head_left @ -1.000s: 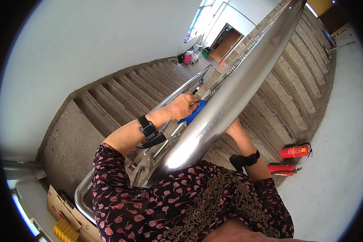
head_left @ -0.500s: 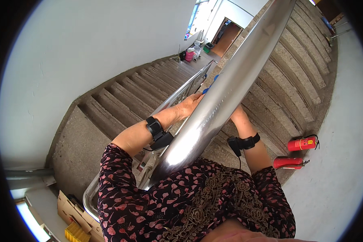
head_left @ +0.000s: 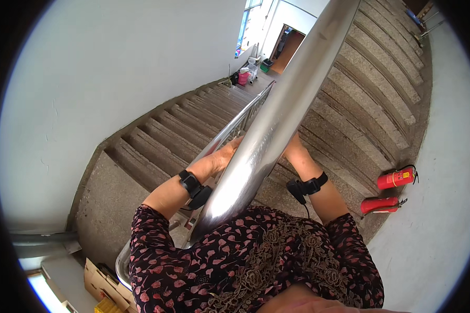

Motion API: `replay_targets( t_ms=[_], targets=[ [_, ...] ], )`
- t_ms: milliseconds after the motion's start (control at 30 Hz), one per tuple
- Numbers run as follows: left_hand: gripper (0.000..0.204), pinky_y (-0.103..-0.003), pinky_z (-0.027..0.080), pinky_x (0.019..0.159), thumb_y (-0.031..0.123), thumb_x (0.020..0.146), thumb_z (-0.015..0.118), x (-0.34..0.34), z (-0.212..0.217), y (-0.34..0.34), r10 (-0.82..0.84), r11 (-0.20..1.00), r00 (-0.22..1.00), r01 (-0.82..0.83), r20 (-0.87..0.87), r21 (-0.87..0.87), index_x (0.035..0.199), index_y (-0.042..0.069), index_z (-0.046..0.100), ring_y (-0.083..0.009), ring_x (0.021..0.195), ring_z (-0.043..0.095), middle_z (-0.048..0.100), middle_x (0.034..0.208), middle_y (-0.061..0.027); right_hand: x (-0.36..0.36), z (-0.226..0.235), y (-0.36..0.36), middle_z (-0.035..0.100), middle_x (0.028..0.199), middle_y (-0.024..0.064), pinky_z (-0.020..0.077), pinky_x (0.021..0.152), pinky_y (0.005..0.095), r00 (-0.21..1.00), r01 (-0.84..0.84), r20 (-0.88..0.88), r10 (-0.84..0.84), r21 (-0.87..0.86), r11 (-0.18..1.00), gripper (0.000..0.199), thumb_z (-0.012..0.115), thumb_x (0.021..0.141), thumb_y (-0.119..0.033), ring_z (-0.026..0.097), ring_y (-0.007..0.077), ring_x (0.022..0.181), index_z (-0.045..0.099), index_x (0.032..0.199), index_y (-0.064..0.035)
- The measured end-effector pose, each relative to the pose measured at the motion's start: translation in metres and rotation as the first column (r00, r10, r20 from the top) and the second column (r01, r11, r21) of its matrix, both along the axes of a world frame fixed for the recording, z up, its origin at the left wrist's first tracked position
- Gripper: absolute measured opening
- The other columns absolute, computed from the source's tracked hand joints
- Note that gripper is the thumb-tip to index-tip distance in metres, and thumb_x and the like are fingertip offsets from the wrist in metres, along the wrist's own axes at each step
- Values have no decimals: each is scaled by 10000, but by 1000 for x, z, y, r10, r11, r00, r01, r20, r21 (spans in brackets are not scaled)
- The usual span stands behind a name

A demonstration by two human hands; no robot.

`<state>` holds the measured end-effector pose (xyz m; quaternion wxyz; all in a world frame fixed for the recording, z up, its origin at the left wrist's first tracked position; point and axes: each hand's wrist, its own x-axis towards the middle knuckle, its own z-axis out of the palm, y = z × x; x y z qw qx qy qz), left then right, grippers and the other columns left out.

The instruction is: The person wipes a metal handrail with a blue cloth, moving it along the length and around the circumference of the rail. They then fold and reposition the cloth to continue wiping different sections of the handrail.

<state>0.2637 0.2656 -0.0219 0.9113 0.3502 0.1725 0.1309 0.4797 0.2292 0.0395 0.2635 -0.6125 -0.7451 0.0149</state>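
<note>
A thick, shiny metal handrail (head_left: 269, 130) runs from just in front of my chest up and away to the top right. My left hand (head_left: 228, 153) reaches to its left side, and my right hand (head_left: 294, 148) goes in under its right side. The rail covers the fingers of both hands, so whatever they grip is out of sight. Each forearm wears a black strap with a small black device, one on my left arm (head_left: 189, 182) and one on my right (head_left: 312, 185).
Stairs (head_left: 162, 138) descend on the left beside a thinner metal railing (head_left: 235, 122); more steps (head_left: 371, 99) rise on the right. Two red fire extinguishers, one upper (head_left: 397, 178) and one lower (head_left: 381, 205), lie by the right wall. Cardboard (head_left: 102, 281) stands lower left.
Both hands have come nearer to me along the handrail. A bit of blue material seen beside my left hand before is now hidden. The view has shifted slightly.
</note>
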Motion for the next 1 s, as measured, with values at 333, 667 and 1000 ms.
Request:
replay_targets(
  t_ms=[333,667,1000],
  targets=[
    [566,-265,515,860,363,937,649,-7,-29,-6,-30,1000,999,30,14,-9,1358,25,479,-101,1038,537,581,1183,-49,-20,-1,-14,596,1228,236,478,918,447,973,-60,-225,43,-70,996,410,548,905,-294,579,401,1119,574,1205,-16],
    [399,-274,518,864,269,942,653,-28,-7,-9,78,957,996,-65,-37,282,1238,13,576,-103,956,593,662,1077,-31,-31,7,-37,635,1150,236,478,910,434,921,-150,-389,9,-333,931,409,565,892,-302,594,392,1095,605,1144,18],
    [213,-278,537,779,87,931,624,-52,45,-14,195,426,967,69,-166,902,1118,-5,672,-94,814,622,711,950,-40,-25,-1,-71,690,932,174,549,658,377,843,-273,-528,-104,-587,763,254,637,866,-50,691,269,730,610,1101,42]
  ],
)
